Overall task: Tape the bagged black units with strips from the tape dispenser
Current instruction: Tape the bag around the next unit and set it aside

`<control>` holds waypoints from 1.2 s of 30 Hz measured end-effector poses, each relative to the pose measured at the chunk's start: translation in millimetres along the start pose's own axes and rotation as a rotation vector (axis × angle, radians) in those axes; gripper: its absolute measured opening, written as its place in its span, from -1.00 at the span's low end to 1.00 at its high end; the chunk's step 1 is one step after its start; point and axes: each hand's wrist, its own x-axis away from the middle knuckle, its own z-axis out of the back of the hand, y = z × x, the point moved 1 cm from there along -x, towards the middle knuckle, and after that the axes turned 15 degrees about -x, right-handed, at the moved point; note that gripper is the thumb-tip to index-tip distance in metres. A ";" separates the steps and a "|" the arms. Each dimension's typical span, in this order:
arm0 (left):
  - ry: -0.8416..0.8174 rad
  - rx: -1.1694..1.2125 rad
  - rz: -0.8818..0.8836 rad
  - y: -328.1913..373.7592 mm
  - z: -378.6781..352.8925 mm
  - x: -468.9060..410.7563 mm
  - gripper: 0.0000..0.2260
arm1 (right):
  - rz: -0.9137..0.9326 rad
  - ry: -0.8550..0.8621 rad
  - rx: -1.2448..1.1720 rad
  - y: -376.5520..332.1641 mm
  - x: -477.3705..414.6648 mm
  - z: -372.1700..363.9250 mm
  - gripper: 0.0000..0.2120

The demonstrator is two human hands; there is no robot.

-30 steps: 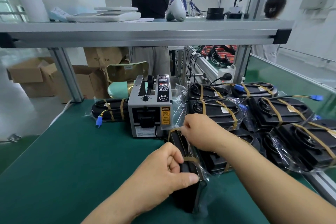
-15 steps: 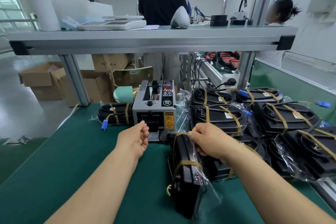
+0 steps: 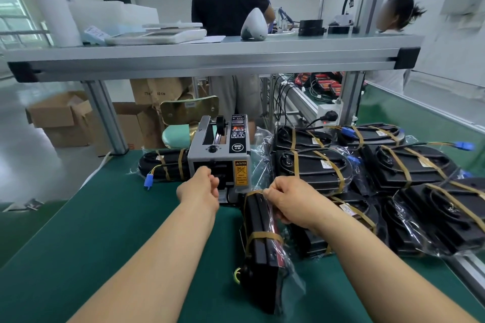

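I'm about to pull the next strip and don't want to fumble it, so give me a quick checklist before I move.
1. Left hand at the tape dispenser outlet: ok.
2. Strip pinched in its fingers: cannot tell, the hand hides the slot.
3. Right hand grips the bagged unit, which stands on edge: ok.
4. Dispenser powered: ok, red display lit.
5. Bag snug at the near end: not ok, loose plastic sticks out.

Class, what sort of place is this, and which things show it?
Most likely a factory packing line: an electric tape dispenser on a green workbench, many bagged black units already taped, and an aluminium-frame shelf overhead.
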 end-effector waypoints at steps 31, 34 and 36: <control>-0.686 -1.164 -0.456 15.8 -3.4 48.0 -0.90 | -0.015 -0.026 -0.106 2.2 -2.6 -0.3 -0.75; -0.663 -1.158 -0.478 13.0 -4.1 45.7 -0.89 | -0.002 -0.017 -0.073 1.6 -3.2 -1.3 -0.74; -0.646 -1.155 -0.498 11.3 -4.2 43.7 -0.86 | -0.002 -0.018 -0.065 1.3 -3.5 -1.2 -0.74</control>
